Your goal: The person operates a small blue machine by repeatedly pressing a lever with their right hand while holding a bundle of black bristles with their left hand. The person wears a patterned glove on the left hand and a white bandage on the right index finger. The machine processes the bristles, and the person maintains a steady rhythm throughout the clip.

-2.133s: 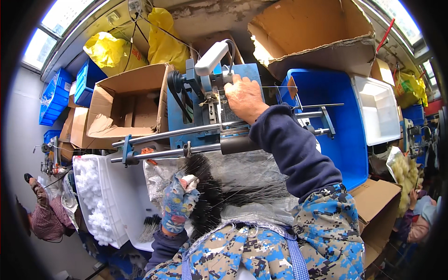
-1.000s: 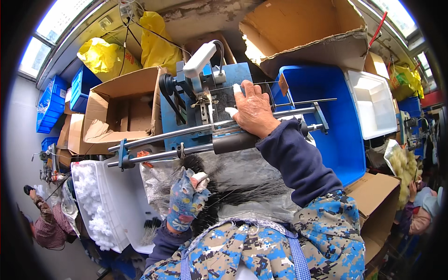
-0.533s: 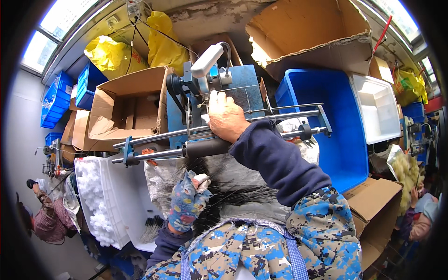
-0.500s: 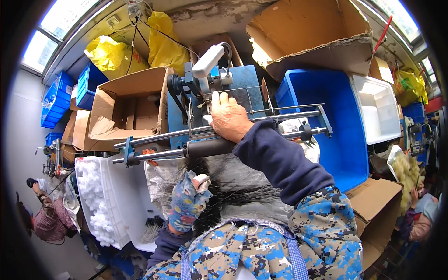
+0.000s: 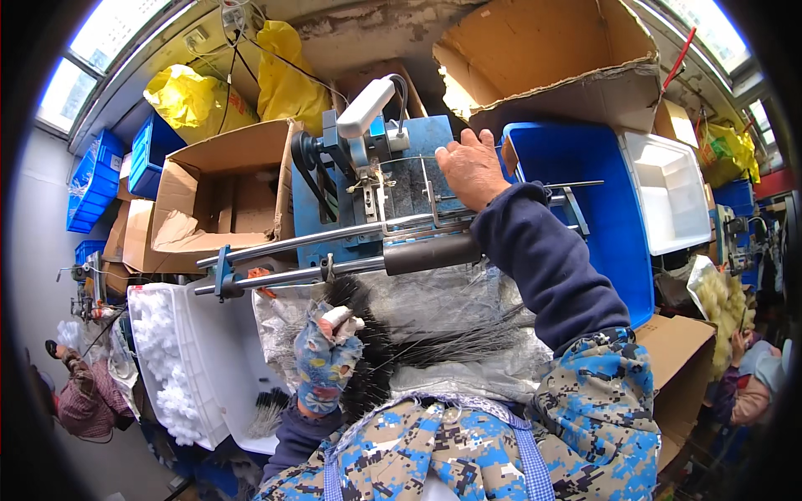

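My right hand (image 5: pixel 474 171) is curled over the right part of a sliding carriage on a blue bench machine (image 5: pixel 430 134), beside a small brown plate (image 5: pixel 509 156). A thin wire runs from the machine's head to this hand; the undersides of its fingers are hidden. Below, a dark sleeve (image 5: pixel 430 255) sits on the front steel rail (image 5: pixel 355 265). My left hand (image 5: pixel 328 346), in a worn patterned glove with white-wrapped fingertips, is closed low down among black-bristled wire brushes (image 5: pixel 376 355). What it grips, if anything, is hidden. Long wire stems (image 5: pixel 468 338) fan out rightward over pale sheeting.
A white bin (image 5: pixel 205 367) with white fluffy pieces stands at left. Open cardboard boxes (image 5: pixel 219 196) lie behind and beside the machine. A large blue tub (image 5: pixel 576 146) and a white tray (image 5: pixel 668 196) stand at right. Other people (image 5: pixel 90 388) work at both sides.
My right hand has moved right from the machine's head, and the carriage with its plate and dark sleeve has slid right. My left hand stays low by the brushes, only slightly shifted.
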A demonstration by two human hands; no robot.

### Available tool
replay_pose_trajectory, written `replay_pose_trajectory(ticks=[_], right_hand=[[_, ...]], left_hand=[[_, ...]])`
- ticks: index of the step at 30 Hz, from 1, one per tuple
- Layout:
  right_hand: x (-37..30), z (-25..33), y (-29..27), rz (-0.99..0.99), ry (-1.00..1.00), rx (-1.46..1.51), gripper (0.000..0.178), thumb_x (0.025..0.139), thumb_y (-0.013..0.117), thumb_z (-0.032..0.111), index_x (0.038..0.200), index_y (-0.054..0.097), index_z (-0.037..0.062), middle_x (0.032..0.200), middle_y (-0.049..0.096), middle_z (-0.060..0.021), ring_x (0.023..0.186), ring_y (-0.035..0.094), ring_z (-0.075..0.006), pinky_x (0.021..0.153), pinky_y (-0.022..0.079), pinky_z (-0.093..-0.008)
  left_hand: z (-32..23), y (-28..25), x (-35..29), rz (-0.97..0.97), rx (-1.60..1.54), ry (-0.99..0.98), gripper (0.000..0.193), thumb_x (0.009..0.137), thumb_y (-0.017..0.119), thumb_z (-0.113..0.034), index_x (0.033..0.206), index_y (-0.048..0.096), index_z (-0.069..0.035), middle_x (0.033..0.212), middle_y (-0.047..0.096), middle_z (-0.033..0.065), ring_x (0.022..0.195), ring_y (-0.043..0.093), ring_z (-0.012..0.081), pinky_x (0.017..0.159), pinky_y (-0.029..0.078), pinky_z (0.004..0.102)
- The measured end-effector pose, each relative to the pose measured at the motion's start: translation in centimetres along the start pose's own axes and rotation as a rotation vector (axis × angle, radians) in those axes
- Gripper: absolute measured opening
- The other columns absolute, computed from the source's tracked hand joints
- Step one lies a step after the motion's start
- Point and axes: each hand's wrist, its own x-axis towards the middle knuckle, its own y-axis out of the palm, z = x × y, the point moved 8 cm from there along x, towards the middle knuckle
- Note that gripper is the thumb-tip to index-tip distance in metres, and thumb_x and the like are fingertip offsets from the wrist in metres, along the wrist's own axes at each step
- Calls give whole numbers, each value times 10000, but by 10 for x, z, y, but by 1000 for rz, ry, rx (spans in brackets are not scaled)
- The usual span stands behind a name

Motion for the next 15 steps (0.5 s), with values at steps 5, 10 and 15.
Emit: replay_pose_trajectory(ticks=[5,10,15], right_hand=[[-45,18,-59,-36,-176,162,66,727,538,81,719,601,98,707,626,-49,741,563,-222,704,369,-362],[-125,69,-76,43,-360,599,272,645,631,62,911,572,55,848,563,-82,837,506,-247,698,388,-384],[-108,118,-83,68,-60,1931,163,878,555,130,900,580,-29,977,599,-142,876,567,-208,767,450,-340]], left_hand=[[52,-44,-33,-268,-337,-385,155,873,557,-72,968,569,49,756,623,81,638,567,121,608,456,221],[25,-31,-13,-202,-354,-311,132,858,568,-76,961,557,6,749,629,85,623,574,128,580,461,238],[-42,9,-4,-8,-186,222,286,715,664,-14,984,569,-38,911,618,122,750,635,250,655,502,325]])
